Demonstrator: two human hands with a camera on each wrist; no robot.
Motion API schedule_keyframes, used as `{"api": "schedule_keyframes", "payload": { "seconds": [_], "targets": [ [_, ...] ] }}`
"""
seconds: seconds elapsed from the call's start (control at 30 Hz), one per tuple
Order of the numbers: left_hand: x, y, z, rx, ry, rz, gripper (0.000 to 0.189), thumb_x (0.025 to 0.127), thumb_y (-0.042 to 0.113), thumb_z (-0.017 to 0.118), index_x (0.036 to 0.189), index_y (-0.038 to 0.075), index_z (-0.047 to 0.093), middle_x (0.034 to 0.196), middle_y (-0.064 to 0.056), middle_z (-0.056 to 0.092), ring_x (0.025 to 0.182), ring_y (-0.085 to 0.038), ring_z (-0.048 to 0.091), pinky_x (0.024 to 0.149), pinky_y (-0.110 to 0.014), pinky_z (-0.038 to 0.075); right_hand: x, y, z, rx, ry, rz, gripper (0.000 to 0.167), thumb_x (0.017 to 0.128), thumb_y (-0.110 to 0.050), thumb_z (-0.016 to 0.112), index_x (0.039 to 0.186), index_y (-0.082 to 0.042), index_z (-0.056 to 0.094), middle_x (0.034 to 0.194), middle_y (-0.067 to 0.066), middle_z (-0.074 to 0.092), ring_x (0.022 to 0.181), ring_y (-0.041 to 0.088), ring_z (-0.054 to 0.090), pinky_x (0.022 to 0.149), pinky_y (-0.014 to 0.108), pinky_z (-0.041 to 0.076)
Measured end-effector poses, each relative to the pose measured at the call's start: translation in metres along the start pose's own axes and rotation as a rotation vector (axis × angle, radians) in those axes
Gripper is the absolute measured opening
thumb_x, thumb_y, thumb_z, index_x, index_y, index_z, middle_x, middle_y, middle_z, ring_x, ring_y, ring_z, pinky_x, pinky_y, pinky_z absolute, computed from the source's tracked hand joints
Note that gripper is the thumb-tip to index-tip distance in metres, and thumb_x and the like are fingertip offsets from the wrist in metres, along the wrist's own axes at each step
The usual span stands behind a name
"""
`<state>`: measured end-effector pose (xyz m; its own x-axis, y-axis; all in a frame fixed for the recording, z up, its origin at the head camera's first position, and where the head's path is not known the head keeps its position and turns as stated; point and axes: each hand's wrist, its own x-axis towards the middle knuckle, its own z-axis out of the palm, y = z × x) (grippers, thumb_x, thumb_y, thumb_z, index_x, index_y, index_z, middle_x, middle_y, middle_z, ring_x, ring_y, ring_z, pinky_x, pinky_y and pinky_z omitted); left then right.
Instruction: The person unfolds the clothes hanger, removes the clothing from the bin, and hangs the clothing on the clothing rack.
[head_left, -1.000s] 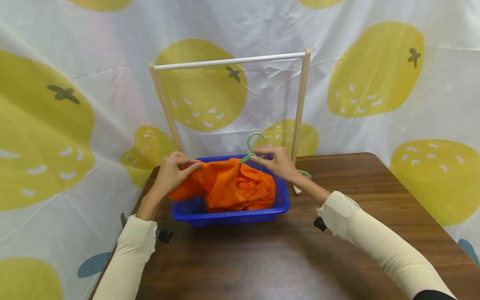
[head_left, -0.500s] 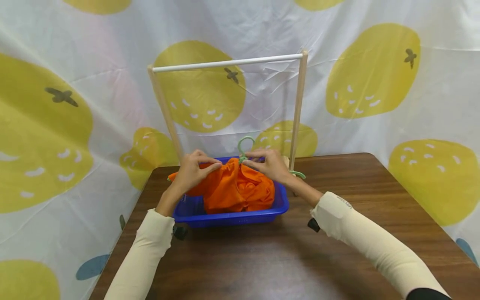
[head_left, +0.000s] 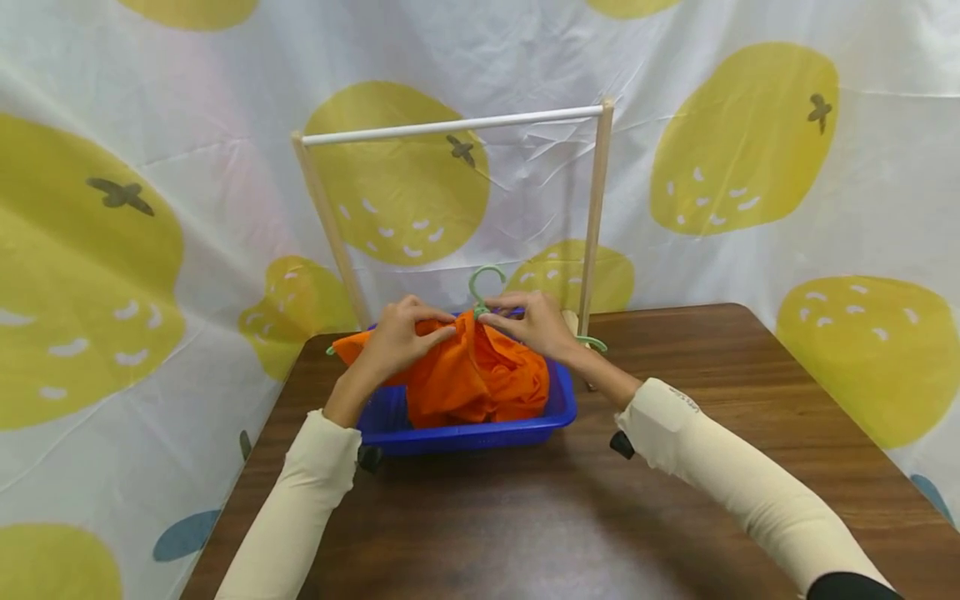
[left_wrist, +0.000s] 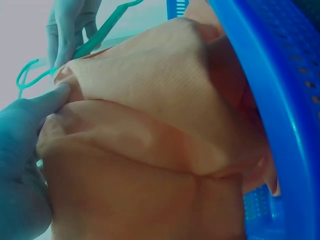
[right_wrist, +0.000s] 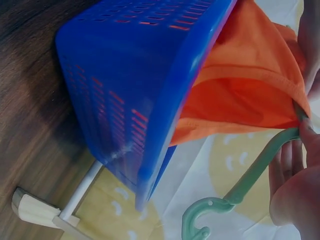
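Observation:
An orange garment point(head_left: 442, 383) lies bunched in the blue basket point(head_left: 465, 437), its upper part raised over a green hanger point(head_left: 473, 287). My left hand point(head_left: 397, 337) pinches the garment's edge beside the hanger's neck. With thumb and fingers, my right hand point(head_left: 536, 325) grips the hanger just below its hook. One hanger arm runs under the cloth, and its tip pokes out at the left. The other arm point(right_wrist: 257, 170), bare of cloth, shows in the right wrist view next to the garment's open neckline point(right_wrist: 240, 100). In the left wrist view the cloth point(left_wrist: 145, 115) fills the middle.
Behind the basket stands a rack with a white rail point(head_left: 450, 127) and wooden posts point(head_left: 596, 208). The brown wooden table point(head_left: 525, 517) extends to the front and right. A fruit-patterned curtain point(head_left: 720, 275) hangs at the back and left.
My left hand has moved right along the cloth toward the hanger's neck, drawing the garment over the left arm, whose tip now shows. The hanger and right hand have shifted slightly left.

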<state>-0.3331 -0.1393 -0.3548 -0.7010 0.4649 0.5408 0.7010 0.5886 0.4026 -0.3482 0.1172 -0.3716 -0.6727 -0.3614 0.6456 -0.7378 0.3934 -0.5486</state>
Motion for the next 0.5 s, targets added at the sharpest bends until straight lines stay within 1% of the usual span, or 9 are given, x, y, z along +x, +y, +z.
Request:
{"api": "schedule_keyframes", "payload": {
  "seconds": [0.13, 0.23, 0.37, 0.4, 0.5],
  "targets": [
    [0.004, 0.002, 0.003, -0.024, 0.036, 0.039, 0.020, 0.089, 0.017, 0.085, 0.106, 0.005, 0.083, 0.091, -0.011, 0.071, 0.087, -0.026, 0.063, 0.075, -0.040, 0.051, 0.003, -0.001, 0.003, -0.012, -0.015, -0.016, 0.027, 0.091, -0.014, 0.082, 0.114, -0.001, 0.080, 0.108, 0.015, 0.078, 0.081, 0.021, 0.076, 0.072, 0.031, 0.062],
    [0.003, 0.001, 0.000, -0.043, 0.065, 0.075, 0.022, 0.089, 0.015, 0.084, 0.108, 0.005, 0.082, 0.094, -0.012, 0.073, 0.092, -0.029, 0.063, 0.078, -0.044, 0.051, 0.002, -0.001, 0.004, -0.006, -0.010, -0.002, 0.027, 0.091, -0.014, 0.082, 0.114, -0.001, 0.080, 0.107, 0.014, 0.078, 0.081, 0.020, 0.076, 0.072, 0.030, 0.062],
    [-0.005, -0.003, -0.016, -0.039, 0.116, 0.098, 0.026, 0.087, 0.017, 0.085, 0.110, 0.008, 0.082, 0.098, -0.012, 0.074, 0.098, -0.032, 0.059, 0.082, -0.047, 0.047, -0.001, -0.001, 0.001, 0.013, -0.004, 0.031, 0.028, 0.091, -0.013, 0.082, 0.115, 0.000, 0.079, 0.105, 0.016, 0.078, 0.082, 0.023, 0.076, 0.074, 0.037, 0.062],
    [-0.008, -0.006, -0.021, -0.021, 0.129, 0.096, 0.026, 0.086, 0.018, 0.085, 0.110, 0.009, 0.082, 0.098, -0.012, 0.074, 0.098, -0.031, 0.059, 0.084, -0.048, 0.046, -0.001, 0.000, -0.001, 0.021, -0.008, 0.040, 0.029, 0.091, -0.012, 0.082, 0.116, 0.001, 0.078, 0.106, 0.017, 0.078, 0.083, 0.024, 0.076, 0.075, 0.039, 0.062],
    [-0.018, -0.012, -0.034, 0.023, 0.143, 0.059, 0.026, 0.085, 0.020, 0.086, 0.110, 0.011, 0.082, 0.099, -0.012, 0.073, 0.100, -0.031, 0.059, 0.087, -0.049, 0.042, -0.003, 0.001, -0.005, 0.046, -0.012, 0.065, 0.029, 0.091, -0.010, 0.081, 0.117, 0.003, 0.077, 0.107, 0.018, 0.077, 0.084, 0.026, 0.076, 0.076, 0.041, 0.062]
  ]
}}
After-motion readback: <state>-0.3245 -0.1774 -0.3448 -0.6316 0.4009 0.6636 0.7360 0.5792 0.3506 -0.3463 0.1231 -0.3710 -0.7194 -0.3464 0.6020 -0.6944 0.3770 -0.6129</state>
